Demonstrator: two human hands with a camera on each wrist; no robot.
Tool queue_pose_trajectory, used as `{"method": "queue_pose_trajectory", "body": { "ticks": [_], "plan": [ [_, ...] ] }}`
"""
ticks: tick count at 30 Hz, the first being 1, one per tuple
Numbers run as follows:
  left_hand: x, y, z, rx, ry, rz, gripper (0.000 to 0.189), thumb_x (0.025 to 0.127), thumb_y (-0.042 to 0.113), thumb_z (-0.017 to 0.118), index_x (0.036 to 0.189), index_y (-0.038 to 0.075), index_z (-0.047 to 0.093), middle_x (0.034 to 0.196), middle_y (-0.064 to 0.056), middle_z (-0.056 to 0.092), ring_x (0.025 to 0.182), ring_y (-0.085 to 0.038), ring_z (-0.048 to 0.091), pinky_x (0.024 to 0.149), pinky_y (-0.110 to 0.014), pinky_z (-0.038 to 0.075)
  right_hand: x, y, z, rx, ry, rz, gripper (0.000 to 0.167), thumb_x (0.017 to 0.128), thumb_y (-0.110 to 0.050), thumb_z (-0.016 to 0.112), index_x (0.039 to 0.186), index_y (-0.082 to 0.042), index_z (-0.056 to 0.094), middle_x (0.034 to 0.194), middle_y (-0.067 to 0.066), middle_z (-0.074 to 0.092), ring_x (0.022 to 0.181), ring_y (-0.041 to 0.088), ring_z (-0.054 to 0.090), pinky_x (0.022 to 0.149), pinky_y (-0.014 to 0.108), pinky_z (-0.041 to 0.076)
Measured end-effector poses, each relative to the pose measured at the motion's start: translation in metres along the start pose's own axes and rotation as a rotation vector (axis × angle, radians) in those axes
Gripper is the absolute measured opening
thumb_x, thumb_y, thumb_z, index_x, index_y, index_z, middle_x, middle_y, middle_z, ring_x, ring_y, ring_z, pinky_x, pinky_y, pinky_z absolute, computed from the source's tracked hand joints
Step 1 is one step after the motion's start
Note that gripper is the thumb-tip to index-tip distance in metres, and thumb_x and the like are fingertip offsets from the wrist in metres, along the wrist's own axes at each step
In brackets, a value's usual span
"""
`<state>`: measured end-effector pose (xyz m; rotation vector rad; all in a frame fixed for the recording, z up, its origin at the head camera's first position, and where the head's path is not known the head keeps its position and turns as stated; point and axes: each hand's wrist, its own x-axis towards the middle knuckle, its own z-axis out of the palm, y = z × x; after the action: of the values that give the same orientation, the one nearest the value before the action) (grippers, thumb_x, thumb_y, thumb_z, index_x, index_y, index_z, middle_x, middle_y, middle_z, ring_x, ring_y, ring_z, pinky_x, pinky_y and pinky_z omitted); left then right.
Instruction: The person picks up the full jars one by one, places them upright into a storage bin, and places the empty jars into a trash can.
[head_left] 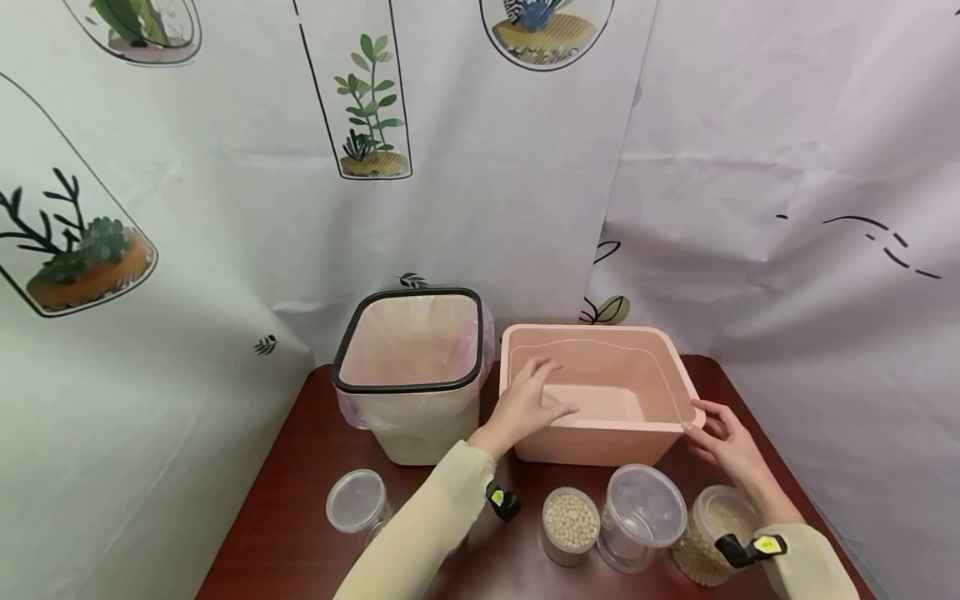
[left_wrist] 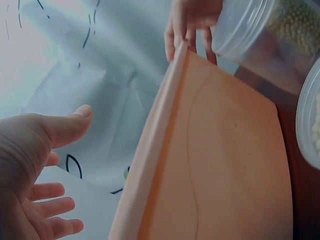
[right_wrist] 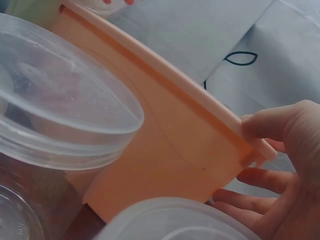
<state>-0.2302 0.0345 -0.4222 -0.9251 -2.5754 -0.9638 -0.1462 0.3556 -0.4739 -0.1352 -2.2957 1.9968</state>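
A pink rectangular plastic bin (head_left: 592, 446) stands at the back right of the table; its visible inside holds nothing. My right hand (head_left: 723, 442) grips its front right corner, with the thumb on the rim (right_wrist: 200, 102) and fingers below it. Over the bin's left part hovers my left hand (head_left: 525, 400), its fingers spread and loosely bent. In the left wrist view that hand (left_wrist: 40, 175) is apart from the rim and holds nothing. Just in front of the bin are a jar of pale round beans (head_left: 570, 521), a clear jar (head_left: 643, 512) and a lidded jar of grains (head_left: 712, 542).
Left of the bin stands a cream trash can (head_left: 427, 437) with a black rim and a pinkish liner. A clear lidded jar (head_left: 356, 502) sits at the front left, partly behind my left sleeve. White patterned cloth (head_left: 480, 208) hangs behind the dark red table (head_left: 277, 517).
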Motion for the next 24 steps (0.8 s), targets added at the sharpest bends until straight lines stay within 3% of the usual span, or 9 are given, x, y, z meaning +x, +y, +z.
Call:
{"method": "queue_pose_trajectory", "body": {
  "ticks": [8, 13, 17, 24],
  "plan": [
    [-0.020, 0.011, -0.009, 0.057, 0.057, 0.143, 0.059, 0.076, 0.043, 0.074, 0.124, 0.014, 0.057, 0.135, -0.008, 0.045, 0.121, -0.023, 0.045, 0.085, -0.039, 0.048, -0.001, 0.001, 0.001, -0.033, 0.004, -0.012, 0.059, 0.090, -0.019, 0.062, 0.136, 0.000, 0.030, 0.122, 0.000, 0.050, 0.089, -0.004, 0.058, 0.073, 0.029, 0.053],
    [-0.032, 0.016, -0.013, 0.037, 0.074, 0.214, 0.058, 0.075, 0.042, 0.075, 0.123, 0.013, 0.058, 0.135, -0.007, 0.046, 0.121, -0.022, 0.046, 0.087, -0.037, 0.047, 0.000, 0.001, 0.001, -0.074, 0.005, -0.014, 0.060, 0.092, -0.022, 0.060, 0.137, 0.002, 0.029, 0.137, 0.022, 0.036, 0.090, -0.007, 0.057, 0.073, 0.027, 0.052],
    [-0.042, 0.021, -0.012, 0.018, 0.048, 0.275, 0.059, 0.075, 0.041, 0.075, 0.124, 0.013, 0.057, 0.133, -0.008, 0.047, 0.122, -0.021, 0.045, 0.091, -0.034, 0.044, -0.001, 0.001, 0.002, -0.073, 0.005, -0.014, 0.059, 0.092, -0.022, 0.060, 0.136, 0.003, 0.030, 0.141, 0.027, 0.029, 0.090, -0.008, 0.056, 0.073, 0.026, 0.052],
    [-0.064, 0.028, -0.006, 0.015, -0.055, 0.370, 0.063, 0.078, 0.045, 0.071, 0.132, 0.017, 0.051, 0.137, -0.003, 0.044, 0.122, -0.015, 0.045, 0.092, -0.025, 0.043, -0.002, -0.001, 0.000, -0.059, 0.004, -0.003, 0.057, 0.091, -0.022, 0.061, 0.136, 0.000, 0.033, 0.139, 0.016, 0.036, 0.090, -0.007, 0.057, 0.072, 0.028, 0.053]
  ]
}}
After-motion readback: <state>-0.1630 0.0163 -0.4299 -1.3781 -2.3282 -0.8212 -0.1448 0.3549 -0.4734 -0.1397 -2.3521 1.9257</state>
